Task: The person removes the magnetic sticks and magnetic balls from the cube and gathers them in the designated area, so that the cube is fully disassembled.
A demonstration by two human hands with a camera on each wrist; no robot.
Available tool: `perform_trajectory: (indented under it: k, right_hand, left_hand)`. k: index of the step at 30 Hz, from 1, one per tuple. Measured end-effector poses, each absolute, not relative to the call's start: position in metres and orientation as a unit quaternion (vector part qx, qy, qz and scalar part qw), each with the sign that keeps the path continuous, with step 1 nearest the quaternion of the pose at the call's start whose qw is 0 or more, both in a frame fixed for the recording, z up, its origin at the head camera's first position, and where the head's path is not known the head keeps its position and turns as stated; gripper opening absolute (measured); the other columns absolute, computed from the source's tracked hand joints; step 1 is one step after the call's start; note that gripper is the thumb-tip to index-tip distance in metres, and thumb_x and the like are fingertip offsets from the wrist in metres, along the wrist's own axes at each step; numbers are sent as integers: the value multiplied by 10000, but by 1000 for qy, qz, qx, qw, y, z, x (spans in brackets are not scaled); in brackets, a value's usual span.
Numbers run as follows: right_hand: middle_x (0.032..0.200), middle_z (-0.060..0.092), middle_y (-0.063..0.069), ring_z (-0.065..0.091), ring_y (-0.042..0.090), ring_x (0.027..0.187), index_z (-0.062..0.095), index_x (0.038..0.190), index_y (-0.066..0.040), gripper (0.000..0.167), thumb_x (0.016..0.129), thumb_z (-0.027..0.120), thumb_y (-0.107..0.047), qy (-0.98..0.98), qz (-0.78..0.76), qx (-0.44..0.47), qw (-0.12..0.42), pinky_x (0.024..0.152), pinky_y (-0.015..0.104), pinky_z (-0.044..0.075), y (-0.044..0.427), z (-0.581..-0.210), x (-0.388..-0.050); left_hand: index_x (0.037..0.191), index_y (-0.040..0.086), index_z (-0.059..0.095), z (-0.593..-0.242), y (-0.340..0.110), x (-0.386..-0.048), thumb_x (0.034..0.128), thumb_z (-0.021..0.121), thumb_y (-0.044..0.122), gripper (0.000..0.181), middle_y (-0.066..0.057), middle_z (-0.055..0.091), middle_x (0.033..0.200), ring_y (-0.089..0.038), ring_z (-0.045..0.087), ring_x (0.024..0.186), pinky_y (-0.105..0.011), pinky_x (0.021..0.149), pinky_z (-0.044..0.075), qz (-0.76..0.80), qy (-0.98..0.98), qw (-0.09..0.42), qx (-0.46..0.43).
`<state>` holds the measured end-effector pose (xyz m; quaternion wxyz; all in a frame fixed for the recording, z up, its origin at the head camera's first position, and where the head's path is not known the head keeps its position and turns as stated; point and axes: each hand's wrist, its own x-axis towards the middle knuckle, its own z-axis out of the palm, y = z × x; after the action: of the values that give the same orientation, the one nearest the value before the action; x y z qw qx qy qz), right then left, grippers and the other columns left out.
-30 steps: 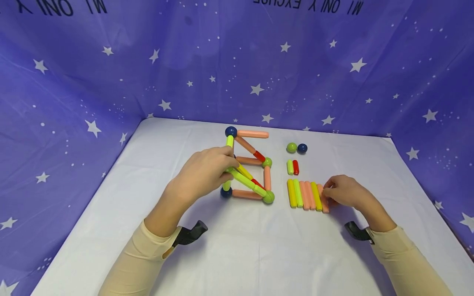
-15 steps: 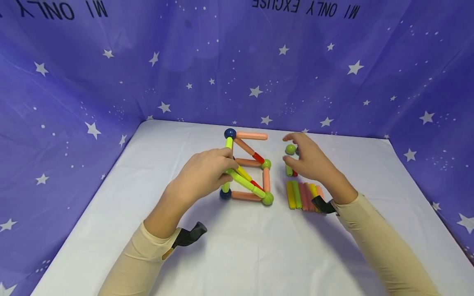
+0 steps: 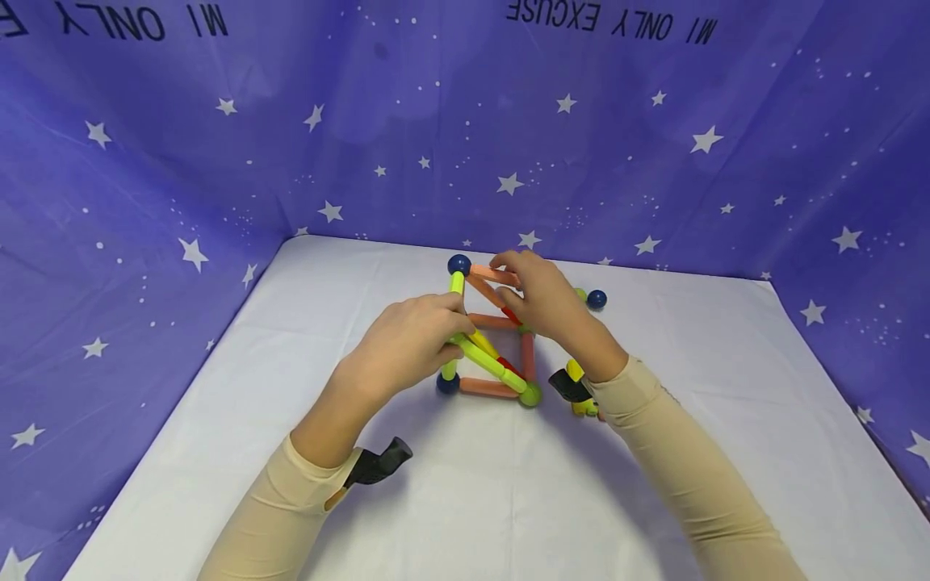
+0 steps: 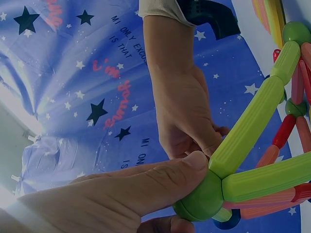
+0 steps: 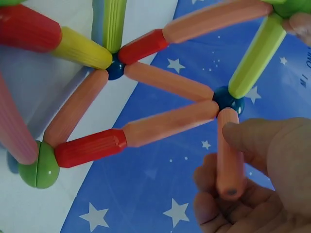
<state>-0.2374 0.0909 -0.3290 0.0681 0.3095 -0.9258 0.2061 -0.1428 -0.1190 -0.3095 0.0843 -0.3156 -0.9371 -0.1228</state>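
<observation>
A frame of magnetic rods and balls stands on the white table. My left hand (image 3: 407, 335) grips a green ball (image 4: 201, 194) at its near upper corner, with lime rods (image 4: 252, 128) running off it. My right hand (image 3: 548, 298) pinches an orange rod (image 5: 230, 155) between thumb and fingers. One end of that rod meets a dark blue ball (image 3: 459, 265) high on the frame; its other end is free. Below are a green ball (image 3: 530, 394), another dark blue ball (image 3: 448, 382), and orange and red rods between them.
Right of the frame, a loose dark blue ball (image 3: 596, 299) sits beside a partly hidden green ball (image 3: 580, 295). Several loose rods (image 3: 584, 407) lie mostly beneath my right forearm. A purple star-printed curtain (image 3: 465, 121) surrounds the white table (image 3: 465, 516).
My right hand has left the row of loose rods, passed left over the loose balls and taken hold of the orange rod, whose free end now dips slightly. My left hand stays put.
</observation>
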Motion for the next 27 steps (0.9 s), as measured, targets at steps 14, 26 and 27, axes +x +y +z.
perform_trajectory:
  k: [14,26,27]
  right_hand:
    - [894,693,7,515,218,797,717,1100,-104,195,917,658,-138,-939,179,291,35,684,338,442,112,-354,-217]
    - [992,654,116,591,197,667,558,1168,-67,317,904,630,-226,-971,206,111,-37,546,313,508,216,-362,-206]
    - [993,655,128,595,206,693,557,1169,-52,336,894,635,-228,-974,196,100,-43,564,320,511,224,-364,-206]
  left_hand:
    - [997,175,767,-309,-117,-142,808,809,135,198,51,596,944,-111,561,814,-277,666,497,-121,-938,82,-313]
    - [1004,168,767,-309,-117,-142,796,818,126,218,58,558,906,-106,536,782,-264,646,480,-122,-938,82,-315]
    - [1006,165,767,-310,-117,-142,796,819,124,221,57,559,907,-107,538,785,-266,644,481,-123,-938,81,-315]
